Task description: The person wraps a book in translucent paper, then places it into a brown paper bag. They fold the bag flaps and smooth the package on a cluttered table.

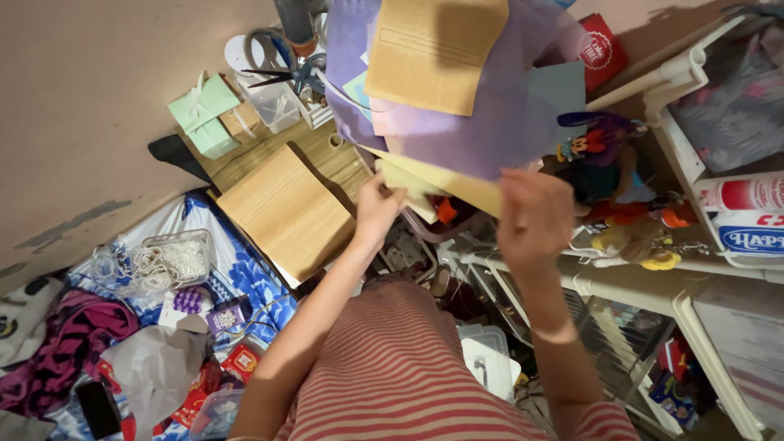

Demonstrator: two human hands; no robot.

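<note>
We see two hands raised over a crowded shelf, gripping a fan of paper sheets (482,114). The left hand (377,208) pinches the lower left edge of a yellow sheet (457,186), fingers closed on it. The right hand (535,216) holds the sheets' lower edge, its back toward us, fingers curled behind. We count one tan sheet (433,49) on top, two purple ones beneath, one yellow lowest. One wooden board (286,211) lies left; one pair of scissors (290,75) stands beyond; two green boxes (204,114) sit nearby.
</note>
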